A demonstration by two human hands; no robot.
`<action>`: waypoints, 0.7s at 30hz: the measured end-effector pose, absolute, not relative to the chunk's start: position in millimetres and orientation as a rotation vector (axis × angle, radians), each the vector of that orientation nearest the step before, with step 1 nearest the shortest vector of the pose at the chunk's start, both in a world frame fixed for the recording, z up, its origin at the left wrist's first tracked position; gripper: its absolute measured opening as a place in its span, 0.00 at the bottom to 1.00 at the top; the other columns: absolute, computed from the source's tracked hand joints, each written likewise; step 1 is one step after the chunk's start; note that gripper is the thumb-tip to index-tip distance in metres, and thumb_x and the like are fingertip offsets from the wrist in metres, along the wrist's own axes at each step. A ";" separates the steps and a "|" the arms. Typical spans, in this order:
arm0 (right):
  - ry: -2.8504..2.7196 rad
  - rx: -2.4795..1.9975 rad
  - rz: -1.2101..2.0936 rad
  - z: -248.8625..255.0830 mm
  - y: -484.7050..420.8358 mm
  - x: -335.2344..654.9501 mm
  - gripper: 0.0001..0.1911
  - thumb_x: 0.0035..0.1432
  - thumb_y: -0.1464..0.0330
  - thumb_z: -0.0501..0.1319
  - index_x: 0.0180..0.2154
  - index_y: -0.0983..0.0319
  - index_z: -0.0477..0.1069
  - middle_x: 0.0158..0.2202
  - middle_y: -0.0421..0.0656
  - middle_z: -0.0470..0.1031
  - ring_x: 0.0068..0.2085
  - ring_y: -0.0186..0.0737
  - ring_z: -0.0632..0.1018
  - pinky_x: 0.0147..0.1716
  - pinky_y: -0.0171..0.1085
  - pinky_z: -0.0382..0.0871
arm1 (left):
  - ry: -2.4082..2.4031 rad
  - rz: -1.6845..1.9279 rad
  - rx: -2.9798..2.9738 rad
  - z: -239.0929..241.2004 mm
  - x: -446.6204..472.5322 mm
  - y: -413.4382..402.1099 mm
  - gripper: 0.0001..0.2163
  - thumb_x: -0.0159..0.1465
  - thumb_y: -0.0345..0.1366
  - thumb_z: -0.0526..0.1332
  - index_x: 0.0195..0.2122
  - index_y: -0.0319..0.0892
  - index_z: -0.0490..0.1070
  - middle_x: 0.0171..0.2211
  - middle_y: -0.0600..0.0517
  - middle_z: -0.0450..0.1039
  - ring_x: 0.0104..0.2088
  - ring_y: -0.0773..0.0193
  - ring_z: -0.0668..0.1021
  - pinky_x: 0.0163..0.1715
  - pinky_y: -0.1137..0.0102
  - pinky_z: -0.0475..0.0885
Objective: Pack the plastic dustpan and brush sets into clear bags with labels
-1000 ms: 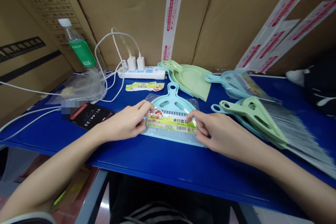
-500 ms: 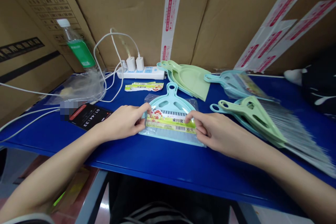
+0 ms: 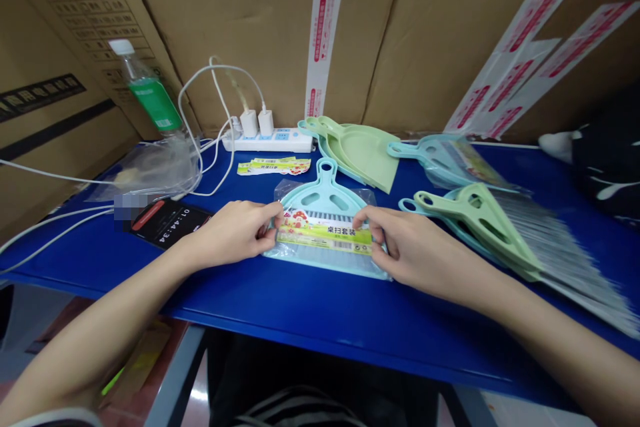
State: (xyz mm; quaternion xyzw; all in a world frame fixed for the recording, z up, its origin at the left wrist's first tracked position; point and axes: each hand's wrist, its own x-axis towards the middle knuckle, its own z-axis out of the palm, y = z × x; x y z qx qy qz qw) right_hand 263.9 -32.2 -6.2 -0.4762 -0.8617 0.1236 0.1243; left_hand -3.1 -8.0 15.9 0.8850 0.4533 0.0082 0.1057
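Note:
A light blue hand brush and dustpan set [image 3: 327, 197] lies on the blue table in front of me, inside a clear plastic bag. A yellow-green label [image 3: 323, 235] with printed mushrooms runs across its middle. My left hand [image 3: 235, 233] is closed at the set's left edge, thumb and bent fingers by the label's end. At the opposite edge, my right hand [image 3: 415, 247] is closed too, its curled index finger touching the label's right end. Plastic film shows next to both hands, and the handle points away from me.
Green and blue dustpans [image 3: 367, 150], another bagged blue set [image 3: 440, 153] and loose brushes [image 3: 480, 227] lie behind and to the right. Further left are spare labels [image 3: 273, 166], a power strip [image 3: 270, 140] with cables, a phone [image 3: 170, 223] and a bottle [image 3: 153, 97].
My right index finger has shifted off the label's printed characters, so more of them show. The left hand has barely moved, and the set stays in place.

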 end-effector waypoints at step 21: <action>-2.548 -1.446 -0.036 -10.3 -46.4 260.3 0.17 0.57 0.71 0.52 0.48 0.62 0.69 0.38 0.48 0.77 0.25 0.39 0.74 0.23 0.37 0.61 | 1.275 0.086 2.691 12.5 -5.9 -6.6 0.04 0.57 0.29 0.53 0.29 0.43 0.65 0.18 0.60 0.65 0.18 0.70 0.68 0.21 0.74 0.57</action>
